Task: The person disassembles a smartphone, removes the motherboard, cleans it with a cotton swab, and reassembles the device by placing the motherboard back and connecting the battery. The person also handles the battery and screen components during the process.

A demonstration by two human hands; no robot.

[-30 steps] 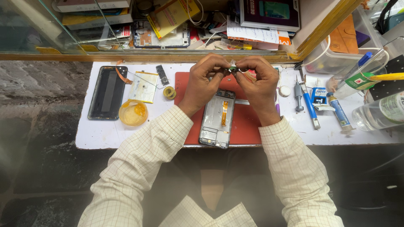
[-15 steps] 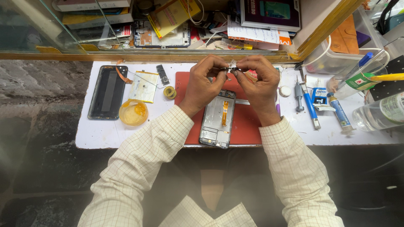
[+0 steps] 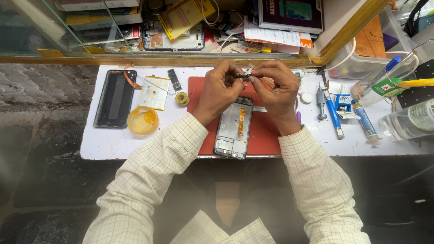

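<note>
in the head view, both hands are meeting above the far end of a red mat (image 3: 266, 135) on a white table (image 3: 104, 144). the left hand (image 3: 219, 88) and the right hand (image 3: 273, 88) are pinching a small part (image 3: 244, 75) between thumbs and fingertips — fingers narrow, closed on it from either side, the other fingers curled in. the part is sitting just above the top edge of an opened phone (image 3: 235, 129), which is lying face down on the mat with an orange ribbon cable (image 3: 241, 121) running along its middle.

the part is looking tiny, dark and partly metallic; what it is exactly is too small to tell. it is probably very light, stiff and easy to drop or bend, so a fingertip hold on its edges seems best — not on any contacts.

to the left a dark back cover (image 3: 115, 98), a pale battery (image 3: 154, 92), a roll of tape (image 3: 182, 98) and a yellow dish (image 3: 143, 120) are lying well apart from the hands. to the right a blue screwdriver (image 3: 333, 115) and glue tubes (image 3: 364, 119) are resting beside a clear bottle (image 3: 407, 122).
</note>
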